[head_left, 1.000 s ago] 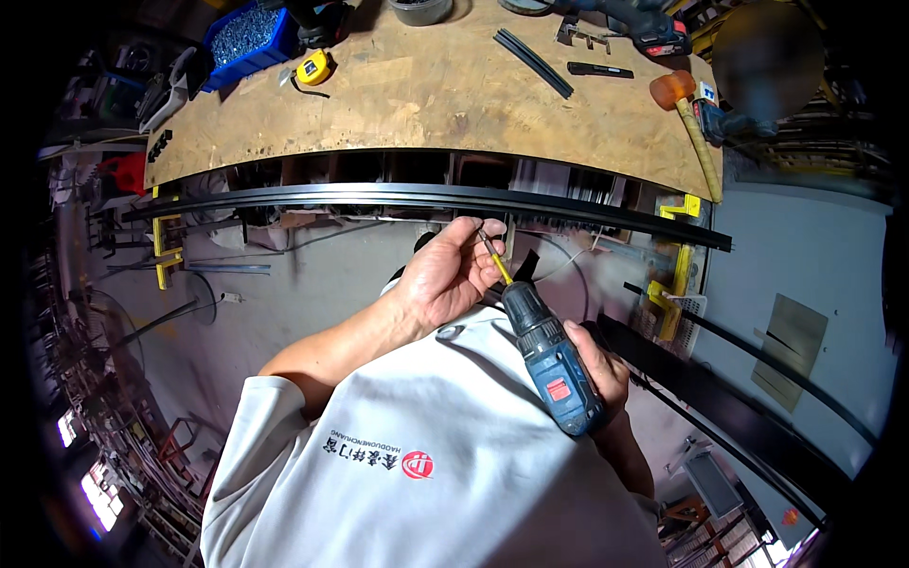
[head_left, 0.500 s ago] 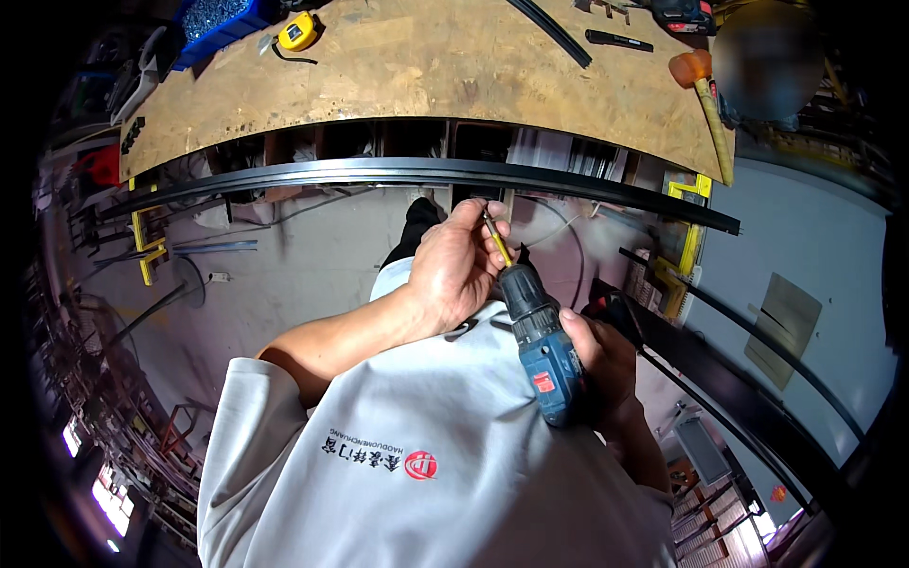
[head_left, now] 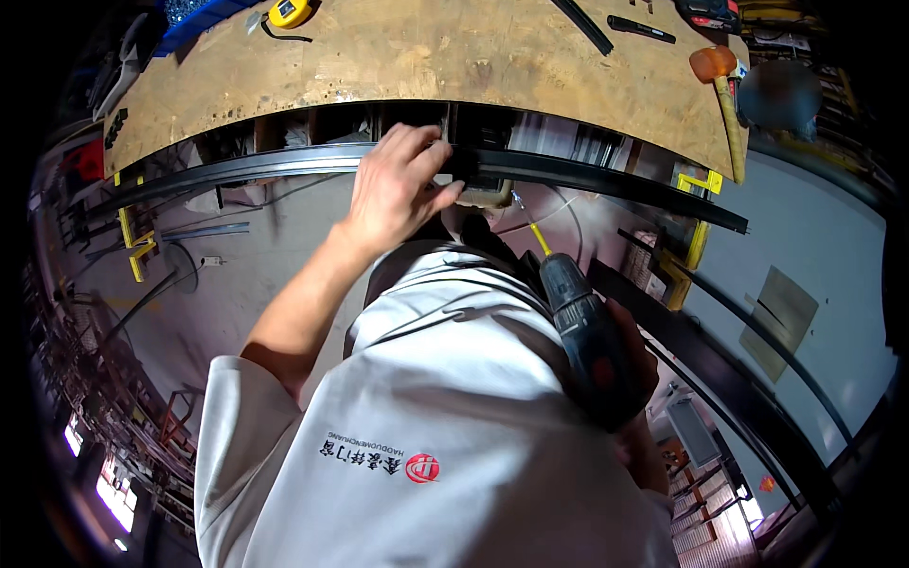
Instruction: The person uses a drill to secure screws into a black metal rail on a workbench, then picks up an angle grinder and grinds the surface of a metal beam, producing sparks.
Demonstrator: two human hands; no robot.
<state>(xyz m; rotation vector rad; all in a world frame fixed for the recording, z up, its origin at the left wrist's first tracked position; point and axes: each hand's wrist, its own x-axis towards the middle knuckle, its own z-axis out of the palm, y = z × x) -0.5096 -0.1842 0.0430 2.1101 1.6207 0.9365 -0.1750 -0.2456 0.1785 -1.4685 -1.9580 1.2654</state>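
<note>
Spanning the far side, table [head_left: 398, 76]: worn wooden top beyond the left grip [head_left: 402, 185], reaching well to both sides of it.
Dark profile bar [head_left: 322, 159]: long, lying crosswise by the table's near edge; passes beneath the left grip's fingers, extends far to either side.
Yellow brackets [head_left: 137, 248]: near the bar's ends; one set well left of the left grip, one ahead and right of the right grip.
Drill [head_left: 589, 331]: dark body in the right grip [head_left: 636, 355], clenched around it; nose aimed forward and slightly left.
Mallet [head_left: 725, 104]: orange head, pale handle; on the table, ahead and right of the right grip.
Left grip: fingers loosely curled over the bar, thumb apart; can't make out whether they press on it.
Tape measure [head_left: 289, 11]: yellow, on the table, ahead and left of the left grip.
Driver bit [head_left: 541, 239]: yellow shaft, silvery tip, right of the left grip, apart from it.
</note>
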